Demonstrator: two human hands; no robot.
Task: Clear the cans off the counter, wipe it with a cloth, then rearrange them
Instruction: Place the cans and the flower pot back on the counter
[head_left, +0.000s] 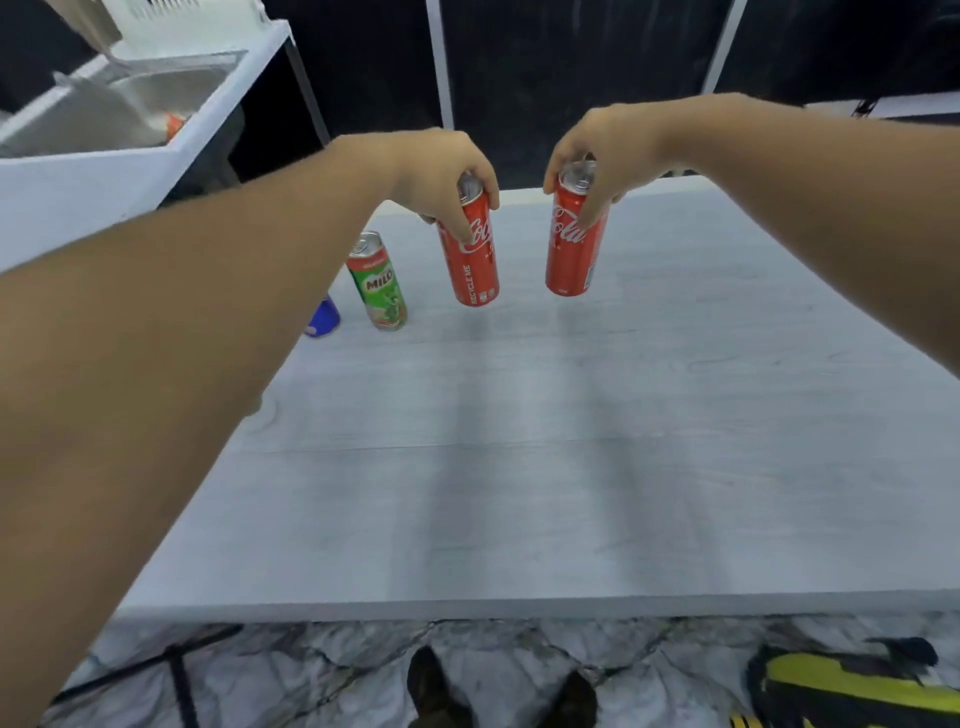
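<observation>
Cans in both hands, far half of the desk. My left hand had its grip closed from above round the top of the left Coca-Cola can, thumb down the near face, the other fingers hidden behind. My right hand held the right Coca-Cola can the same way, fingers curled over the rim and down the side. Both red cans hung roughly upright, bottoms tilted slightly toward each other, with soft shadows on the grey surface under them; whether their bases touched the desk I could not tell. The two were apart, a clear gap between them.

Left of the left Coca-Cola can stood a green Milo can, upright on the desk, near but not touching. Further left, a blue can showed only in part, mostly hidden behind my left forearm.

Far left, a white unit carried a steel sink with something small and orange in it, too blurred to name. Near edge: marbled floor, my shoes, and a yellow-and-black bag at the right.
</observation>
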